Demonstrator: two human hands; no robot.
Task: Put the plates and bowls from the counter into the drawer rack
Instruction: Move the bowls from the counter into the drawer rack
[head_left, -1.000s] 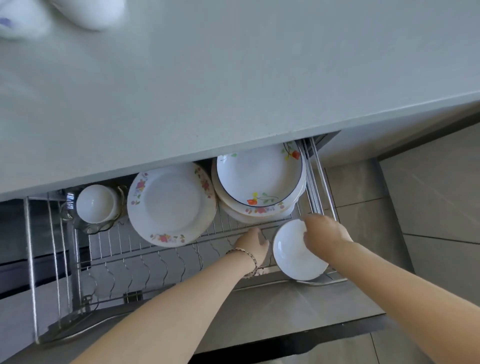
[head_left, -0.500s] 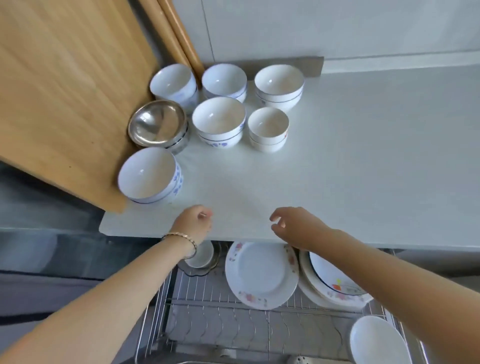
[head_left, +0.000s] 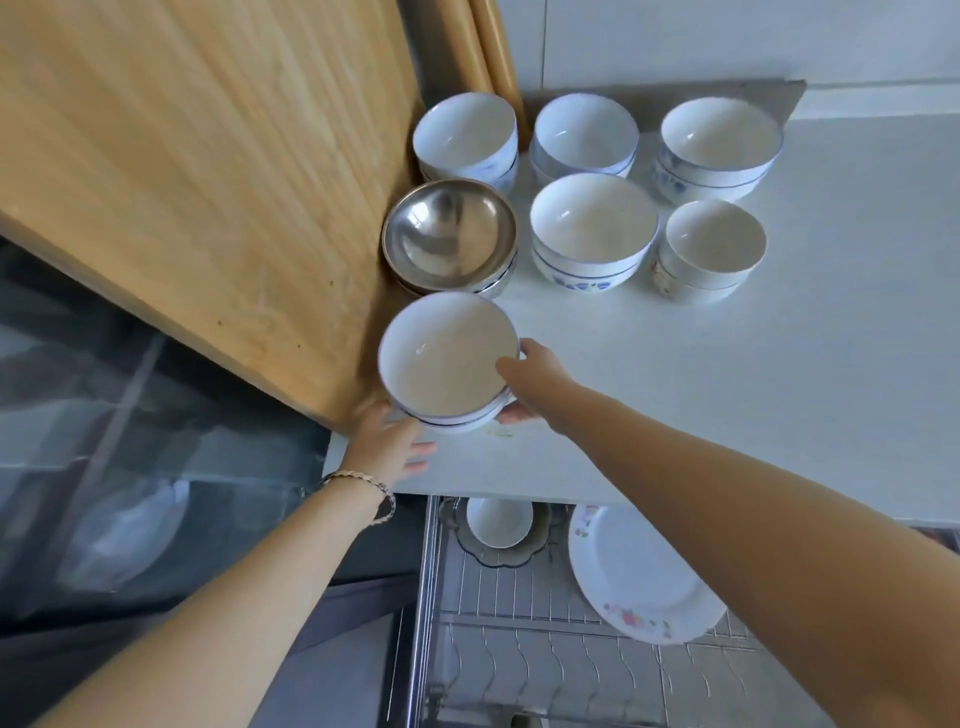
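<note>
Two stacked white bowls with blue rims sit at the front left of the white counter. My right hand grips this stack's right side, fingers over the rim and thumb low. My left hand touches its lower left side with fingers spread. Behind stand a steel bowl and several white bowls, among them a wide bowl and a small bowl. Below the counter edge the wire drawer rack is pulled out; it holds a floral plate.
A large wooden board leans against the counter's left end, close to the bowls. In the rack's back left corner a small white cup sits on a glass dish. A dark glass surface lies lower left.
Both hands left the rack, rose to the counter edge, then reached forward and left to the nearest bowl stack. The right hand has taken hold of it. The view swung up from the drawer.
</note>
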